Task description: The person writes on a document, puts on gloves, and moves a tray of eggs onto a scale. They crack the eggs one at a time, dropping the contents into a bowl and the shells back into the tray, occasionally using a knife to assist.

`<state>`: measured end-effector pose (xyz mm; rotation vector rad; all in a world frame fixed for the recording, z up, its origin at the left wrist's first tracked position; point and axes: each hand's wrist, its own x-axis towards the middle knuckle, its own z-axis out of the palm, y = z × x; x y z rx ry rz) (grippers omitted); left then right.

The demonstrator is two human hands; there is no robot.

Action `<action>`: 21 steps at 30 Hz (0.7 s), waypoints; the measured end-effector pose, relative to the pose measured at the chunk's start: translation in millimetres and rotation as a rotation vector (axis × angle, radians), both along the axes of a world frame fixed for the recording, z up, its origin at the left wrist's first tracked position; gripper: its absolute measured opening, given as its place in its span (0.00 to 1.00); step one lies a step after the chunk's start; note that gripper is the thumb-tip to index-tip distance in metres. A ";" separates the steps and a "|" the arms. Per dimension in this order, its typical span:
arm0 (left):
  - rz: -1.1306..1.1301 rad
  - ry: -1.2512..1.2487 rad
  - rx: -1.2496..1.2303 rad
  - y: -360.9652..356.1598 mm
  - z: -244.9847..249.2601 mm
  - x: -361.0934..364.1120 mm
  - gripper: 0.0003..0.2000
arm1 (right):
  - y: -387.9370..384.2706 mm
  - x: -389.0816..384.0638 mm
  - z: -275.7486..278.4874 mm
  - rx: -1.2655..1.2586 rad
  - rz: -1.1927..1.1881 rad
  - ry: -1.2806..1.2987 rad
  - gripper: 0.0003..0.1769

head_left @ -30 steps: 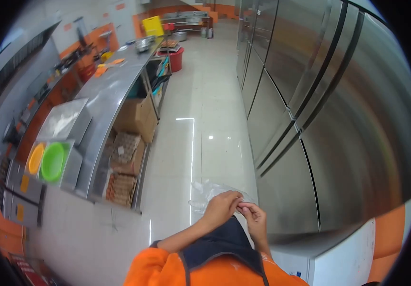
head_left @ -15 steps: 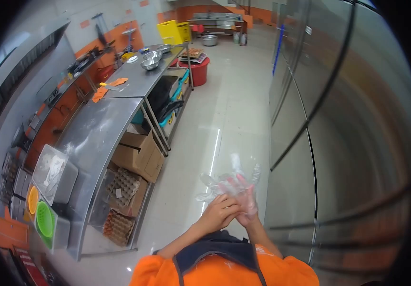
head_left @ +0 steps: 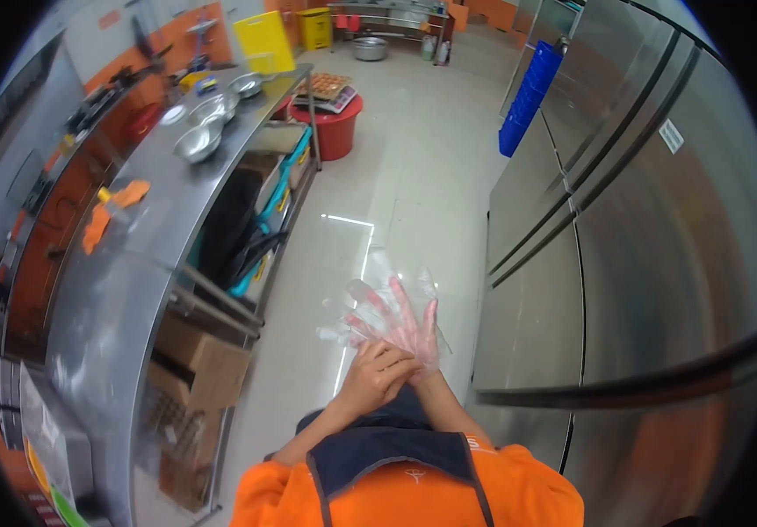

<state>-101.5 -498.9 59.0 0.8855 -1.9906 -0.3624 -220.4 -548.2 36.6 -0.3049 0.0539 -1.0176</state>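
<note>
My right hand (head_left: 405,329) is inside a clear disposable plastic glove (head_left: 356,303), with its fingers spread apart. The glove's loose fingertips stick out beyond my own. My bare left hand (head_left: 378,373) is closed at the wrist of the right hand, its bent fingers pinching the glove's cuff. Both hands are in front of my body, above the tiled floor.
To the left runs a steel table (head_left: 97,325) bearing metal bowls (head_left: 198,140) and an orange cloth (head_left: 95,228). Cardboard boxes (head_left: 220,373) sit beneath it. Steel refrigerators (head_left: 532,307) line the right, near blue crates (head_left: 532,97). A red tub (head_left: 339,132) stands ahead.
My view has shifted forward along the aisle. The right hand's fingers have spread and reach further into the glove, while the left hand stays at its cuff.
</note>
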 end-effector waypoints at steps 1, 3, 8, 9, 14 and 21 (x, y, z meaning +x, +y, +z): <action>-0.019 -0.006 -0.005 -34.7 -0.1 -4.2 0.13 | -34.7 -5.7 -2.3 -0.005 -0.019 -0.006 0.43; 0.000 0.017 -0.020 -102.6 -5.3 -13.5 0.13 | -108.1 -18.6 -10.3 0.048 -0.157 -0.021 0.43; -0.133 0.051 0.075 -287.4 -29.5 -27.5 0.10 | -295.3 -36.7 4.0 -0.049 -0.199 -0.126 0.40; -0.179 0.078 0.103 -325.9 -33.7 -30.7 0.09 | -334.9 -37.2 6.8 -0.076 -0.226 -0.084 0.39; -0.224 0.117 0.208 -510.5 -17.8 -23.3 0.10 | -540.9 -20.5 13.0 -0.123 -0.219 -0.036 0.40; 0.072 0.125 0.822 -729.8 -22.7 30.2 0.14 | -829.2 67.4 32.8 -0.245 -0.456 0.444 0.38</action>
